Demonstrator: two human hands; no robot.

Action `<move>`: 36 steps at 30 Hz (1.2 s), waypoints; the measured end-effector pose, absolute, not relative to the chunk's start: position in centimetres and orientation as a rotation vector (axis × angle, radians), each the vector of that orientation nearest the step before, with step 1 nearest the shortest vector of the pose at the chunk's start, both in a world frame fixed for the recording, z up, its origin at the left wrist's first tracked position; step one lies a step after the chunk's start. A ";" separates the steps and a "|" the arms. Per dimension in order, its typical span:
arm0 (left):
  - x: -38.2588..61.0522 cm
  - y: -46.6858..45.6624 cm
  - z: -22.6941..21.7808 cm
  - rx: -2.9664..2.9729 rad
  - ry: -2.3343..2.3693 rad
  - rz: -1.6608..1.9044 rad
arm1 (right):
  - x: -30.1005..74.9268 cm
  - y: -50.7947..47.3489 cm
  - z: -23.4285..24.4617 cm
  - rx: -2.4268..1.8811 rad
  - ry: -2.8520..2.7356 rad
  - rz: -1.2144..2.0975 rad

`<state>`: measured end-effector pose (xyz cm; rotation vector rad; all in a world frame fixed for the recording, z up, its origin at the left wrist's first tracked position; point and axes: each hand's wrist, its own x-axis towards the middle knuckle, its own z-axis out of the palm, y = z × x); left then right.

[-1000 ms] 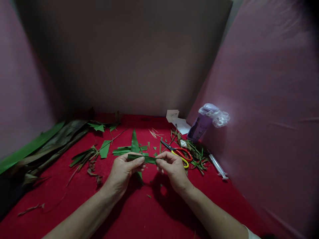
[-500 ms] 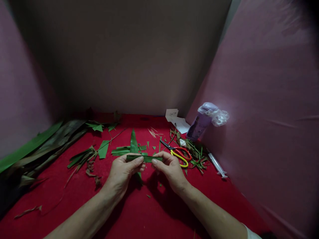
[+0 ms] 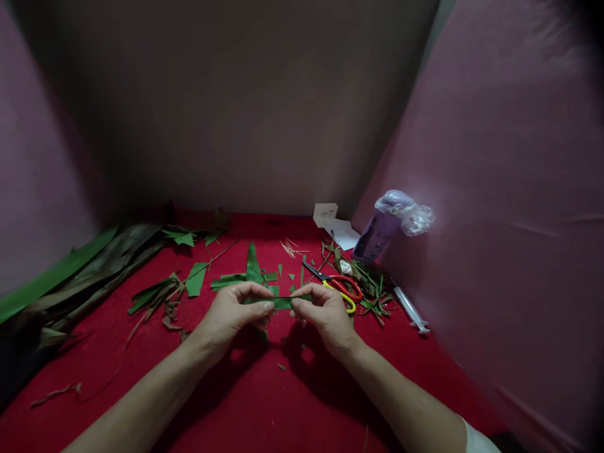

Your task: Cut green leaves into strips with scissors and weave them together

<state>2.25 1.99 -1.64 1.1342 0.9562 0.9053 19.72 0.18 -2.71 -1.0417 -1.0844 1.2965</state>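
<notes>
Just below the middle of the frame: narrow green leaf strip pinched at both ends, held a little above the red cloth. Left hand closed on the strip's left end, thumb and forefinger together; right hand closed likewise on the right end. Long axis lying straight across the picture, left to right, nearly level, one end pointing toward each side of the frame. Strip spanning the gap between the two hands, neither one nearer than the other. Possibly folded or doubled along its length, though too dim and small to tell.

Just right of the right hand, flat on the cloth: scissors with red and yellow handles, blades pointing to upper left. Farther right, a purple bottle leaning, and a syringe. Cut green leaf pieces scattered just behind the hands; long leaves piled at the left edge.
</notes>
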 end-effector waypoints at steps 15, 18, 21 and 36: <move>2.3 2.0 -1.6 1.111 0.913 0.843 | 19.8 0.1 -3.1 -1.023 -1.198 1.348; 2.6 1.8 -1.5 1.124 0.922 0.814 | 19.7 0.1 -3.3 -1.054 -1.201 1.326; 2.5 1.8 -1.4 1.116 0.904 0.785 | 19.7 0.2 -3.3 -1.072 -1.168 1.304; 2.0 2.2 -2.0 1.109 0.884 0.764 | 19.7 0.2 -3.1 -1.059 -1.137 1.313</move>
